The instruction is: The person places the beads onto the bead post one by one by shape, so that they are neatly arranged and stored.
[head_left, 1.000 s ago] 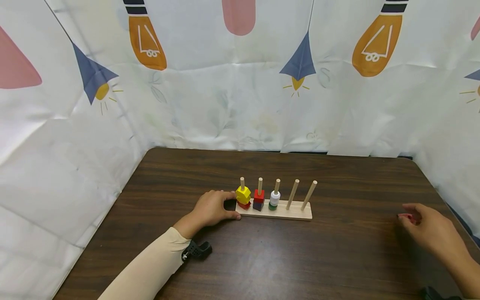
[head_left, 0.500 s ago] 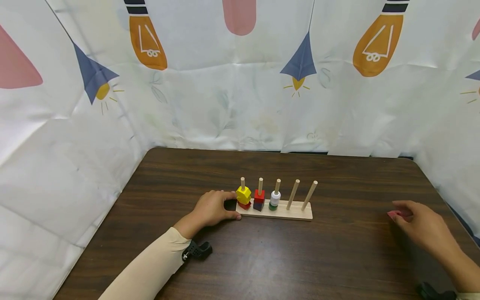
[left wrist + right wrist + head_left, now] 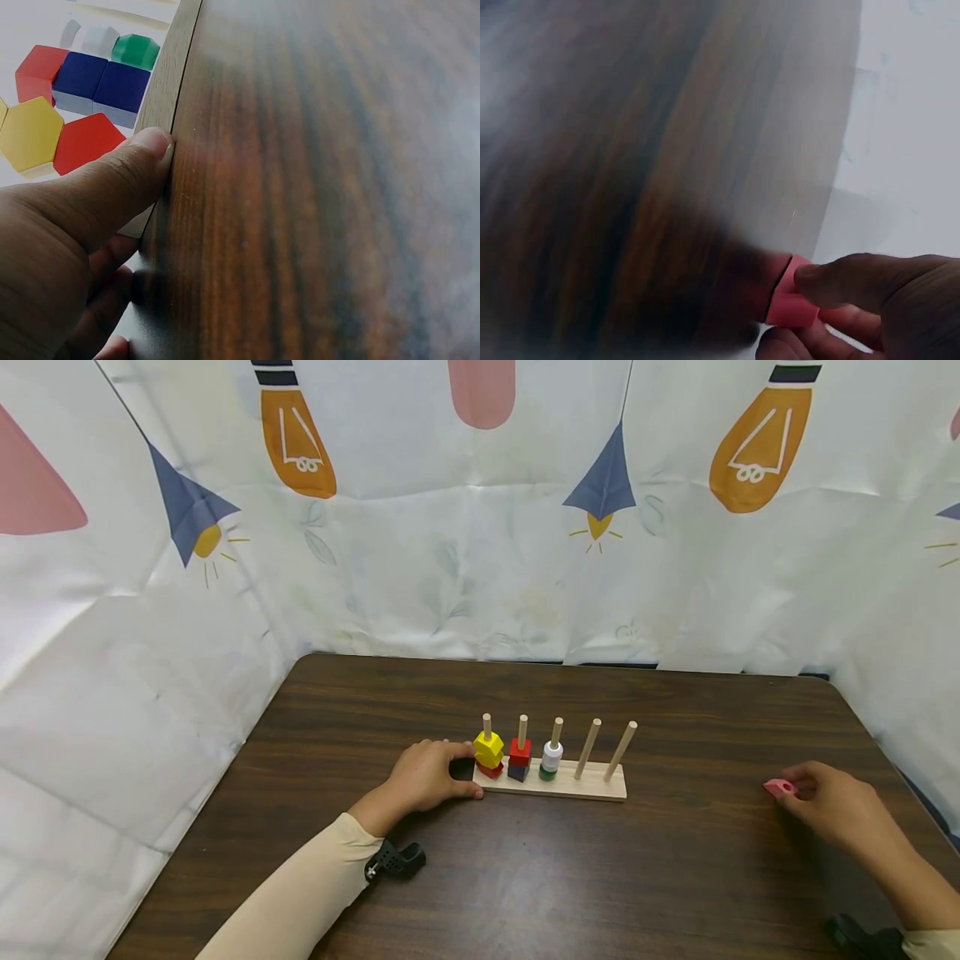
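Observation:
My left hand (image 3: 422,777) grips the left end of a wooden peg board (image 3: 577,783), thumb on its near edge. In the left wrist view the thumb (image 3: 124,176) presses the board's side. Yellow beads (image 3: 488,749) sit over a red bead on the leftmost peg. Another peg carries a red cube (image 3: 520,752) above dark blue. White beads (image 3: 552,755) stand over a green one (image 3: 547,773) on the middle peg. Far to the right, my right hand (image 3: 836,806) pinches a pink bead (image 3: 778,787) between thumb and fingers; the right wrist view shows its angular faces.
Two bare pegs, one of them the rightmost peg (image 3: 621,750), lean on the board's right part. A dark wooden table (image 3: 570,877) lies under everything. White printed cloth (image 3: 450,568) hangs behind and beside it.
My right hand has moved left with the pink bead, and more of the bead shows now. The left hand and the peg board have stayed in place.

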Motion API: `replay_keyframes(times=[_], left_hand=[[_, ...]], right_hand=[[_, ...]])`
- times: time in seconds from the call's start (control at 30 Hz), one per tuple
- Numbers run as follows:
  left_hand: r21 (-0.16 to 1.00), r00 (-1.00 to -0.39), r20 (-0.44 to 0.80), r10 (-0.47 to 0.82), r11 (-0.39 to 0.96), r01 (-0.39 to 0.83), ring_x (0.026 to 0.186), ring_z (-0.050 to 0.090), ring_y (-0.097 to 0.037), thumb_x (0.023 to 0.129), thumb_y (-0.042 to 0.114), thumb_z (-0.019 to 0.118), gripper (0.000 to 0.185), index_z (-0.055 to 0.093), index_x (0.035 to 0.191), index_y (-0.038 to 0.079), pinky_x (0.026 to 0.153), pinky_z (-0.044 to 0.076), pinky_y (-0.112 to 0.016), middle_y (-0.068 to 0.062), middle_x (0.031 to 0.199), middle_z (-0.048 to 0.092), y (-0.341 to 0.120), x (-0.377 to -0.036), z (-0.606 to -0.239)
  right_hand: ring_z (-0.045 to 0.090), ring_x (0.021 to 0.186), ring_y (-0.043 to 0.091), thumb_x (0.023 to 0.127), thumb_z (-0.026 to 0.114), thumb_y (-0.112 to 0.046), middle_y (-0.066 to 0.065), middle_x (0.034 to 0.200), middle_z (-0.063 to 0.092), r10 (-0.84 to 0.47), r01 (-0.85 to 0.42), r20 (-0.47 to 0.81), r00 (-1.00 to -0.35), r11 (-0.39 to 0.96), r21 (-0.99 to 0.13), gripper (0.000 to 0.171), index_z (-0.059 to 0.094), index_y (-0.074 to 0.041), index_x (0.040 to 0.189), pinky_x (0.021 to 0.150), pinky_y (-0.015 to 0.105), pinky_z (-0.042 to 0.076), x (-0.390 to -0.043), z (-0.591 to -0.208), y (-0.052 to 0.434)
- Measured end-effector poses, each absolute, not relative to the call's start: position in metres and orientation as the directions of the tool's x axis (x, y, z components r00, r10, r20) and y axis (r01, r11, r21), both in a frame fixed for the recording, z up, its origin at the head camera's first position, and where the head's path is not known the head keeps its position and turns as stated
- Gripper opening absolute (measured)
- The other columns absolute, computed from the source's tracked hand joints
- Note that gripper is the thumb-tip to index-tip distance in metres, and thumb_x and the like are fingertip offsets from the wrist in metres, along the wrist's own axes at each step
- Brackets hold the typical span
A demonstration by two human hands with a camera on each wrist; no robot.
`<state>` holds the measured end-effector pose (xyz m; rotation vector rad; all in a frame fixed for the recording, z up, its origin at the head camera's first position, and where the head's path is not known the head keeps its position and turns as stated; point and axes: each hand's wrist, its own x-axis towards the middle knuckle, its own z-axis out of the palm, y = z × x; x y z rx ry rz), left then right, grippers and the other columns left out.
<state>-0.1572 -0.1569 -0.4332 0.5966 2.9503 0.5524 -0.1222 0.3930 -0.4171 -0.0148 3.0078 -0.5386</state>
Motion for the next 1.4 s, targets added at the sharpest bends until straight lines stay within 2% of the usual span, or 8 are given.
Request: replay_keyframes(times=[0.13,0.3,0.6,0.97,1.17,1.4], left_hand=[[0.372,-0.924,-0.015,0.382,0.860,0.350,0.108,0.067,-0.031,0.076,0.052,0.088,0.063,0.073,0.128,0.020,0.088,0.053,-0.050,-0.004,0.124,0.072,-0.157,-0.157,-0.433],[0.377,-0.924,-0.014,0.383,0.858,0.350,0.110,0.067,-0.032,0.076,0.052,0.088,0.063,0.073,0.129,0.020,0.090,0.052,-0.051,-0.005,0.125,0.071,-0.157,-0.157,-0.433],[0.373,-0.921,-0.022,0.389,0.858,0.353,0.114,0.066,-0.033,0.078,0.052,0.087,0.066,0.071,0.132,0.019,0.093,0.051,-0.052,-0.005,0.129,0.070,-0.156,-0.159,-0.434],[0.369,-0.922,-0.025,0.386,0.861,0.350,0.113,0.066,-0.033,0.077,0.053,0.087,0.065,0.072,0.131,0.020,0.092,0.051,-0.052,-0.005,0.129,0.070,-0.156,-0.158,-0.433],[0.367,-0.919,-0.010,0.394,0.856,0.364,0.110,0.067,-0.032,0.076,0.052,0.088,0.064,0.073,0.129,0.020,0.090,0.052,-0.051,-0.004,0.126,0.071,-0.156,-0.158,-0.433],[0.373,-0.919,-0.007,0.394,0.854,0.363,0.111,0.067,-0.031,0.076,0.052,0.088,0.064,0.073,0.130,0.019,0.091,0.052,-0.051,-0.004,0.125,0.071,-0.157,-0.158,-0.434]], right_hand=[[0.068,0.088,0.044,0.094,0.075,-0.028,0.020,0.096,0.073,-0.095,-0.068,-0.058,-0.994,0.929,-0.364,0.044,0.064,0.009,0.116,0.070,0.058,0.049,-0.128,-0.416,0.380],[0.068,0.091,0.041,0.091,0.077,-0.020,0.020,0.100,0.072,-0.161,-0.146,-0.009,-0.987,0.914,-0.378,0.036,0.068,0.003,0.117,0.072,0.058,0.051,-0.134,-0.416,0.357],[0.067,0.097,0.042,0.091,0.076,-0.017,0.021,0.109,0.071,-0.220,-0.216,0.039,-0.975,0.884,-0.415,0.035,0.068,0.000,0.120,0.076,0.059,0.051,-0.145,-0.410,0.322],[0.066,0.083,0.021,0.090,0.076,-0.007,0.008,0.101,0.071,-0.297,-0.319,0.122,-0.947,0.829,-0.459,0.029,0.069,-0.004,0.118,0.067,0.038,0.050,-0.156,-0.385,0.296],[0.067,0.080,0.018,0.092,0.074,-0.009,0.005,0.100,0.071,-0.319,-0.337,0.121,-0.940,0.815,-0.471,0.029,0.068,-0.006,0.120,0.060,0.033,0.049,-0.156,-0.361,0.287],[0.069,0.082,0.019,0.092,0.075,-0.008,0.005,0.103,0.071,-0.350,-0.388,0.170,-0.921,0.801,-0.456,0.030,0.069,-0.008,0.121,0.060,0.031,0.050,-0.154,-0.338,0.279]])
